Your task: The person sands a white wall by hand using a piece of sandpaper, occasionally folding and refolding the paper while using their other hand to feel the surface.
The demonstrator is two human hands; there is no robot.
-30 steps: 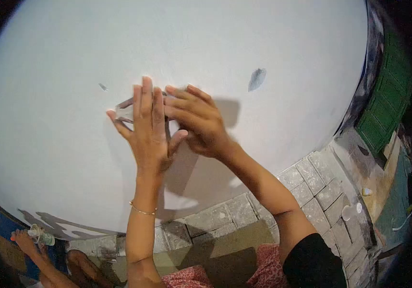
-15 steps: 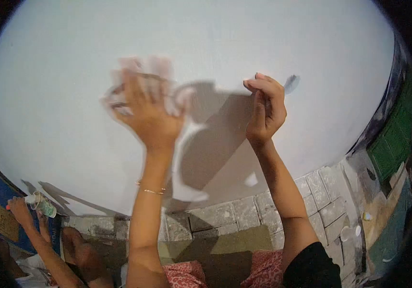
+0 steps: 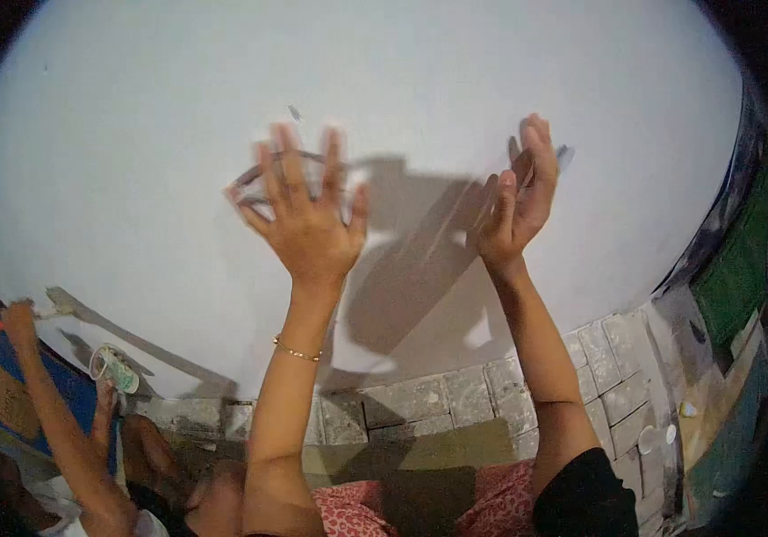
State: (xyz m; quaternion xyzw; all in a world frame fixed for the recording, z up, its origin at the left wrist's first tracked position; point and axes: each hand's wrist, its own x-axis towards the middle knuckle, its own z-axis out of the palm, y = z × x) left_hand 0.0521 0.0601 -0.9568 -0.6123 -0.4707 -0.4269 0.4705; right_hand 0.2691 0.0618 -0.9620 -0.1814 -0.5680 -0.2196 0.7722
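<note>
My left hand (image 3: 308, 224) is spread against or just in front of the white wall (image 3: 420, 80), its back towards me and its fingertips a little blurred. Nothing shows in it, and a gold bracelet (image 3: 298, 350) circles the wrist. To its right, my right hand (image 3: 520, 201) is turned side-on near the wall, fingers stretched upward and thumb apart, with no object in it. A small grey-blue mark (image 3: 566, 157) shows beside its fingers. Between the hands, a broad dark shadow (image 3: 415, 259) falls on the wall.
At the lower left, another person's hand (image 3: 19, 324) works a brush (image 3: 53, 310) on the wall; their other hand holds a paint cup (image 3: 115, 370). Paving blocks (image 3: 411, 405) run along the wall's foot. A green panel (image 3: 731, 277) stands at the right.
My left hand has shifted right and slightly down, and blurs less. My right hand has moved slightly right, its curled fingers now straightened upward. The other person's brush hand has risen along the wall.
</note>
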